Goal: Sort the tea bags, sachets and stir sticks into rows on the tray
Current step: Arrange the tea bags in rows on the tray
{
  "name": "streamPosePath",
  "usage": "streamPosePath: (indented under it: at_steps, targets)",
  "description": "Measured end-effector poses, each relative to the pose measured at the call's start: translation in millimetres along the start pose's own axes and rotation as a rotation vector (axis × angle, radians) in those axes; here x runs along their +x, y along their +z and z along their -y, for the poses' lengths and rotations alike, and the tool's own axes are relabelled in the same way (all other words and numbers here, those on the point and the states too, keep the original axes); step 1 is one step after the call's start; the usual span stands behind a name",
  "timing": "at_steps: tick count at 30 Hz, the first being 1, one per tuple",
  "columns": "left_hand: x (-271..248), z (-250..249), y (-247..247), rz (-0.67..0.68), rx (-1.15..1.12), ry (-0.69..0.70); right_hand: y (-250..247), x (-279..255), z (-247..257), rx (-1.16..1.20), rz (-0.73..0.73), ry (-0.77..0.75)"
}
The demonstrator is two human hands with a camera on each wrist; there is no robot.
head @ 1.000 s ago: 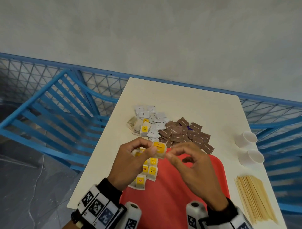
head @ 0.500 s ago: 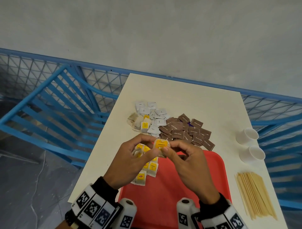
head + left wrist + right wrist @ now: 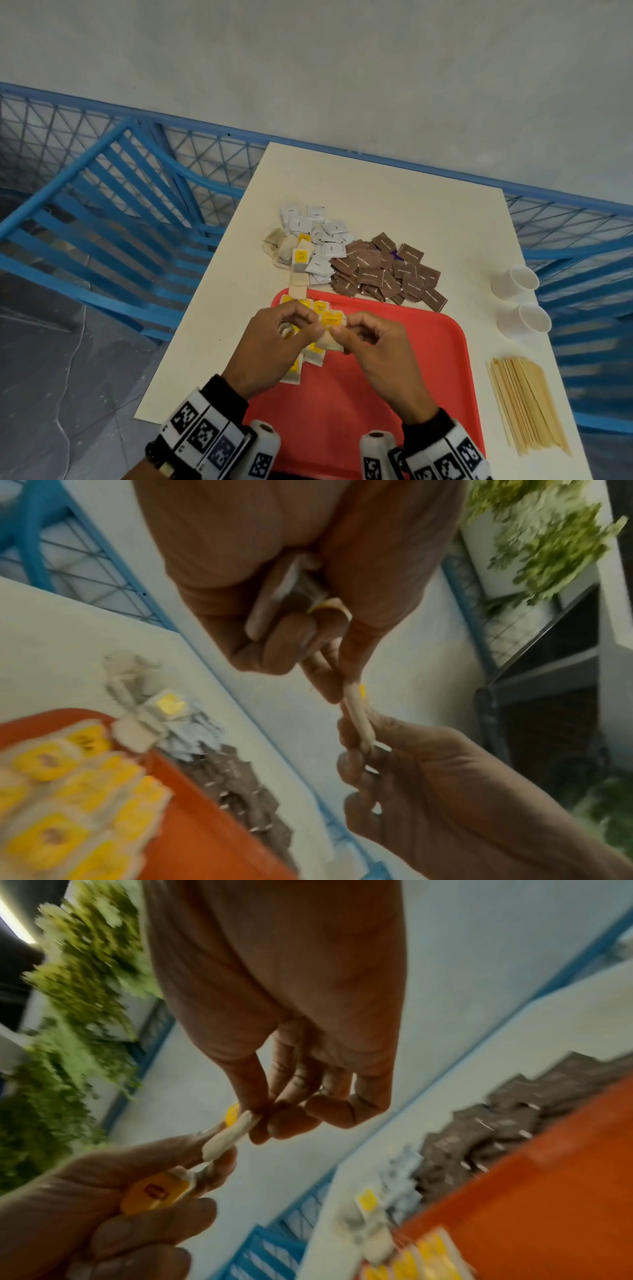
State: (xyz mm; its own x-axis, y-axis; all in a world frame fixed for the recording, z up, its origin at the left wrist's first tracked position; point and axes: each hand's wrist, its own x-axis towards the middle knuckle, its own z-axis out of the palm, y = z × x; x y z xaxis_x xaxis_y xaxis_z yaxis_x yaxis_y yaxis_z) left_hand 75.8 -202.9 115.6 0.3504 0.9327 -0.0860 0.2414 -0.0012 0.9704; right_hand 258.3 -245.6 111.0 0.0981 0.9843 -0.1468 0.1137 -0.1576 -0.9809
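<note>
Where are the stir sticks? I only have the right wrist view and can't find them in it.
Observer: The stir sticks lie in a bundle on the table, right of the tray. None are on it.
Operator: Anything else on that side?
Observer: Two white cups sit on the table beyond the sticks, near its right edge.
Operator: Where over the tray is the tea bag I'm holding?
Observer: The tea bag, pinched between the left hand and the right hand, is over the tray's far left part, above the other tea bags laid along its left edge.
</note>
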Motion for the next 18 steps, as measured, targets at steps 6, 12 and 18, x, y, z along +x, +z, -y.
streamPosePath:
  at_steps: [6,12,18]
  targets:
    - [-14,89,1,0.141,0.655,-0.188,20,5,-94,-0.060,0.015,0.481]
    - [-21,131,11,0.253,0.897,-0.214,39,11,-128,-0.109,-0.064,0.589]
    - [-20,138,16,0.225,0.889,-0.206,50,13,-133,-0.400,-0.163,0.525]
